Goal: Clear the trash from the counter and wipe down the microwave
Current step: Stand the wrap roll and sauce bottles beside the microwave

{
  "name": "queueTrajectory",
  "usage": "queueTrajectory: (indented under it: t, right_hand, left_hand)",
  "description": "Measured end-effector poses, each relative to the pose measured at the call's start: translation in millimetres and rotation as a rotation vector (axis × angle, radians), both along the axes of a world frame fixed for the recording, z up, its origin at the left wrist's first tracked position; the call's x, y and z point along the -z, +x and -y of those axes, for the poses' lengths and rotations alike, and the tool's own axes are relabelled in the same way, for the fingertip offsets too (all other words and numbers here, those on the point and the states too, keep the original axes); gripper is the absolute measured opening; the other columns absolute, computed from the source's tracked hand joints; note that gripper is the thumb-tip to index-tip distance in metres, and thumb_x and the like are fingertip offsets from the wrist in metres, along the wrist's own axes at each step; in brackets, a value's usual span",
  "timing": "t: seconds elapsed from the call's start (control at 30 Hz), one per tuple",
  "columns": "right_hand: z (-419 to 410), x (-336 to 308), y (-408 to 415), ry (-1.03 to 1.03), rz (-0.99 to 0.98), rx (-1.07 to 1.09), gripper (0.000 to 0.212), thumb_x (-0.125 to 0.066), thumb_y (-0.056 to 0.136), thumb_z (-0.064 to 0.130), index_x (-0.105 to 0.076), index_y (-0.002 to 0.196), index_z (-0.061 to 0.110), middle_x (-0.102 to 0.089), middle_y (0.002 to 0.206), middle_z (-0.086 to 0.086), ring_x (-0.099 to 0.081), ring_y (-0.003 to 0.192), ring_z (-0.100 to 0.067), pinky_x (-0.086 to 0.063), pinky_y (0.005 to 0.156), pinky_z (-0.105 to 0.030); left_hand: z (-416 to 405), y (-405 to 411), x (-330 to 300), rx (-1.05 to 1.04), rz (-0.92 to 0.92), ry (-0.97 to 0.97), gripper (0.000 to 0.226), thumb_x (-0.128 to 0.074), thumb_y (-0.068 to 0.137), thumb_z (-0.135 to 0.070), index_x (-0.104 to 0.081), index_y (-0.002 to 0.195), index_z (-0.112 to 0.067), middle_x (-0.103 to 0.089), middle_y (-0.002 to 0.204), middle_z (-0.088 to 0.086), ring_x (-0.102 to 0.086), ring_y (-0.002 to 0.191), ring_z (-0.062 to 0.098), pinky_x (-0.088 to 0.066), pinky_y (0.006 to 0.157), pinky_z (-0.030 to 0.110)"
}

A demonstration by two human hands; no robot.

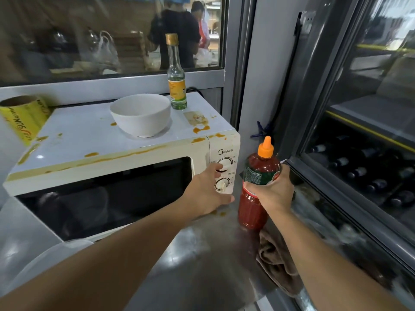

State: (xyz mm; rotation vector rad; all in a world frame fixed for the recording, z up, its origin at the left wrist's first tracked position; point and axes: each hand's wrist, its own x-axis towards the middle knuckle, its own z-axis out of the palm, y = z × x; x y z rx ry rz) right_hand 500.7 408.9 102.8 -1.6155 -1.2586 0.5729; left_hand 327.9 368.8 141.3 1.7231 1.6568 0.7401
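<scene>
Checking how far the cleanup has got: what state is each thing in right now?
microwave: door shut, top smeared with orange sauce
white bowl: upright on the microwave
glass bottle: upright, capped
chili sauce bottle: capped, held
right hand: grips it
left hand: open, at the controls
brown cloth: crumpled on the counter

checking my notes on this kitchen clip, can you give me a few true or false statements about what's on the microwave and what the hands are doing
1. The white bowl sits on top of the microwave. True.
2. The right hand grips the red sauce bottle. True.
3. The red sauce bottle has a green cap. False: its cap is orange.
4. The left hand holds the brown cloth. False: the cloth lies on the counter; the left hand is at the microwave's control panel.
5. Orange stains mark the microwave's top. True.
6. The glass bottle lies on its side. False: it stands upright.
</scene>
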Motion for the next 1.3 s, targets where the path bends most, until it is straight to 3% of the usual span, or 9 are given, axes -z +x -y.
queueTrajectory:
  t: [0.13, 0.37, 0.53, 0.7, 0.93, 1.13, 1.3]
  right_hand:
    - [11, -6, -4, 0.009, -0.004, -0.019, 0.07, -0.09, 0.051, 0.02, -0.049, 0.108, 0.018, -0.055, 0.094, 0.008, -0.052, 0.086, -0.013, -0.039, 0.08, -0.022]
    - [28, -42, -12, 0.039, 0.018, -0.094, 0.074, -0.091, 0.047, 0.022, -0.048, 0.107, 0.021, -0.058, 0.095, 0.008, -0.055, 0.089, -0.013, -0.045, 0.081, -0.027]
    - [39, -89, -16, 0.079, 0.07, -0.117, 0.074, -0.091, 0.044, 0.025, -0.046, 0.103, 0.022, -0.06, 0.094, 0.006, -0.059, 0.087, -0.016, -0.048, 0.078, -0.029]
    - [52, -132, -29, 0.09, 0.119, -0.142, 0.075, -0.09, 0.044, 0.032, -0.047, 0.105, 0.019, -0.062, 0.098, 0.001, -0.061, 0.09, -0.02, -0.053, 0.08, -0.037]
    - [72, -185, -74, 0.091, 0.13, -0.235, 0.085, -0.085, 0.034, 0.047, -0.048, 0.107, 0.024, -0.062, 0.101, 0.003, -0.061, 0.094, -0.019, -0.054, 0.082, -0.039]
    - [90, -225, -130, 0.118, 0.062, -0.379, 0.077, -0.089, 0.04, 0.04, -0.048, 0.104, 0.027, -0.063, 0.103, 0.004, -0.062, 0.095, -0.017, -0.053, 0.084, -0.041]
    - [103, -251, -193, 0.125, -0.021, -0.485, 0.097, -0.08, 0.018, 0.055, -0.051, 0.106, 0.026, -0.065, 0.104, 0.005, -0.064, 0.095, -0.018, -0.054, 0.086, -0.042]
  left_hand:
    - [7, -8, -10, -0.013, -0.006, 0.023, 0.08, -0.08, 0.071, -0.026, -0.035, 0.138, -0.024, -0.053, 0.13, 0.0, -0.051, 0.118, 0.015, -0.042, 0.099, 0.026]
    - [16, -14, -42, -0.022, -0.008, 0.06, 0.079, -0.079, 0.072, -0.024, -0.035, 0.138, -0.024, -0.053, 0.13, 0.001, -0.049, 0.117, 0.018, -0.043, 0.098, 0.029]
    - [24, -13, -75, -0.014, -0.001, 0.104, 0.08, -0.079, 0.072, -0.022, -0.034, 0.139, -0.024, -0.051, 0.132, -0.001, -0.049, 0.118, 0.017, -0.046, 0.086, 0.025]
    - [38, -26, -106, -0.035, -0.011, 0.158, 0.084, -0.081, 0.071, -0.027, -0.033, 0.14, -0.022, -0.051, 0.135, 0.002, -0.049, 0.119, 0.018, -0.044, 0.095, 0.029]
    - [75, -74, -136, -0.111, -0.03, 0.174, 0.087, -0.082, 0.069, -0.026, -0.033, 0.14, -0.021, -0.049, 0.135, 0.002, -0.049, 0.119, 0.017, -0.043, 0.098, 0.03]
    - [111, -121, -142, -0.196, -0.039, 0.161, 0.091, -0.084, 0.065, -0.034, -0.033, 0.139, -0.022, -0.051, 0.132, -0.001, -0.05, 0.116, 0.015, -0.045, 0.095, 0.029]
    - [137, -162, -148, -0.281, 0.04, 0.173, 0.092, -0.085, 0.064, -0.034, -0.034, 0.14, -0.021, -0.051, 0.13, 0.0, -0.051, 0.114, 0.015, -0.045, 0.095, 0.03]
